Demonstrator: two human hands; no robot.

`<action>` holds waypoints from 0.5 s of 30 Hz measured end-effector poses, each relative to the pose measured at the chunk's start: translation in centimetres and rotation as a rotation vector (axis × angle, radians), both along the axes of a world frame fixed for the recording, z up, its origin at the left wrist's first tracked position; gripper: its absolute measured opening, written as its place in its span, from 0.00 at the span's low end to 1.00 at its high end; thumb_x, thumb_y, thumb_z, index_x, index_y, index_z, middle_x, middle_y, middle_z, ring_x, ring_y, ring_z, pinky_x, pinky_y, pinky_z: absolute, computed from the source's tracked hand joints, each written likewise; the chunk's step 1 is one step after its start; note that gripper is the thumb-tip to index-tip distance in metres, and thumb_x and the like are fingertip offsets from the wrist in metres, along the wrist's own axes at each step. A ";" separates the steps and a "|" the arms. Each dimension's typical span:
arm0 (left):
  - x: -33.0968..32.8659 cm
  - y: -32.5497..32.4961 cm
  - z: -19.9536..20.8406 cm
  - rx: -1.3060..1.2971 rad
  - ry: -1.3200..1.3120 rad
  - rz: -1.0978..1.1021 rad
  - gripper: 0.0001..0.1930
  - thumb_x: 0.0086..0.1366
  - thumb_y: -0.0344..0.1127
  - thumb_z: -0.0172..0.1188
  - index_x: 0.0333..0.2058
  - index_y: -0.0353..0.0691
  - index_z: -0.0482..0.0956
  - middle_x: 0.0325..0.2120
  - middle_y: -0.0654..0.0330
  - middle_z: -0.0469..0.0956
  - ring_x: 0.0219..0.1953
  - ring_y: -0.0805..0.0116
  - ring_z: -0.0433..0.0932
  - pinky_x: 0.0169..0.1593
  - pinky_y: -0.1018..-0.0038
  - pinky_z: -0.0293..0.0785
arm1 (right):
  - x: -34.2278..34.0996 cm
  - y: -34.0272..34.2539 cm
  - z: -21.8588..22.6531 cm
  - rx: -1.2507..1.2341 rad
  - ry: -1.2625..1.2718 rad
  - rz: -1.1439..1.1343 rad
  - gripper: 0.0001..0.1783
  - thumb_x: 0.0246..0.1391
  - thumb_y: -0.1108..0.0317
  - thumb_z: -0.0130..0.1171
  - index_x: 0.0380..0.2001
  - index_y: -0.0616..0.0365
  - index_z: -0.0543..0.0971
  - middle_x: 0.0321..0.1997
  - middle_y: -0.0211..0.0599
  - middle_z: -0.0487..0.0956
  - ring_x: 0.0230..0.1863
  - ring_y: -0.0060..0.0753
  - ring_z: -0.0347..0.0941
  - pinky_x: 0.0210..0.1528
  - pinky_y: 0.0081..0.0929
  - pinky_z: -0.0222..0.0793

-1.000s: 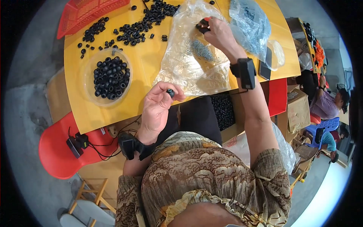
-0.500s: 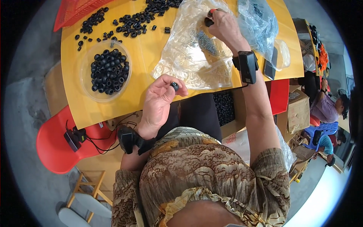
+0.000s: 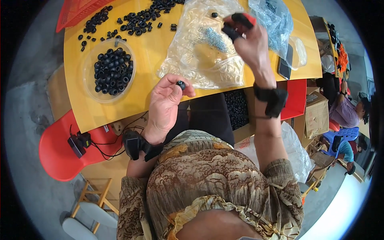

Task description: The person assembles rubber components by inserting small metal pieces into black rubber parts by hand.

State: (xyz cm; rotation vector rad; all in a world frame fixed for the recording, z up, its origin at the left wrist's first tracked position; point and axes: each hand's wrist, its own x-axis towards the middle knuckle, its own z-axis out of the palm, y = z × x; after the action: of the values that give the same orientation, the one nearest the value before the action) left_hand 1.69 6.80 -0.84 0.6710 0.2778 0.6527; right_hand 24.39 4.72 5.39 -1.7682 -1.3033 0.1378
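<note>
Between thumb and fingers, my left hand (image 3: 165, 103) pinches a small round black plastic piece (image 3: 181, 85) by the table's near edge. A pale, shiny spot shows in the middle of that piece. My right hand (image 3: 252, 46) is raised over the right edge of the clear plastic bag, closed on a black-and-red handled tool (image 3: 245, 20); motion blur hides its exact kind. On the flattened plastic bag (image 3: 188, 60) lies a heap of small silvery metal parts (image 3: 216, 39). Beyond them a single black piece (image 3: 214, 15) sits on the bag.
A clear round tub (image 3: 90, 90) of black pieces stands at left on the yellow table (image 3: 150, 72). Loose black rings (image 3: 140, 24) lie behind it, near a red basket (image 3: 80, 14). At right are a bluish bag (image 3: 276, 24) and a phone (image 3: 285, 66).
My right hand has lifted and swung right and nearer, bringing the black-and-red tool up off the bag. The single black piece on the bag is now uncovered. My left hand keeps its pinch.
</note>
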 end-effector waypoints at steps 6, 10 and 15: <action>0.2 -0.6 0.8 0.087 0.100 0.076 0.07 0.62 0.32 0.52 0.35 0.34 0.70 0.29 0.59 0.73 0.33 0.72 0.72 0.41 0.75 0.68 | -6.8 -5.8 -0.5 -0.054 0.433 0.292 0.13 0.37 0.83 0.62 0.30 0.60 0.76 0.31 0.30 0.75 0.28 0.21 0.71 0.33 0.17 0.67; 0.7 -1.3 1.5 0.180 0.127 0.152 0.07 0.61 0.30 0.54 0.35 0.34 0.69 0.28 0.62 0.73 0.31 0.77 0.70 0.39 0.80 0.67 | -9.0 -7.1 -0.6 -0.085 0.329 0.272 0.12 0.37 0.82 0.61 0.29 0.60 0.75 0.26 0.35 0.75 0.28 0.31 0.74 0.31 0.21 0.68; 0.4 -2.1 0.6 0.232 0.206 0.113 0.06 0.60 0.29 0.55 0.35 0.35 0.70 0.27 0.67 0.70 0.28 0.82 0.66 0.34 0.86 0.64 | -9.8 -7.6 -1.6 -0.105 0.227 0.228 0.17 0.32 0.83 0.59 0.31 0.60 0.73 0.25 0.38 0.74 0.27 0.39 0.74 0.28 0.27 0.69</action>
State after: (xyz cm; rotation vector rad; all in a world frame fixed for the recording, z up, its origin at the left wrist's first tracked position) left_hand 2.06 4.72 -0.20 0.9526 0.4369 0.7314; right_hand 14.63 -2.91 3.83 -1.6313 -1.3456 0.5289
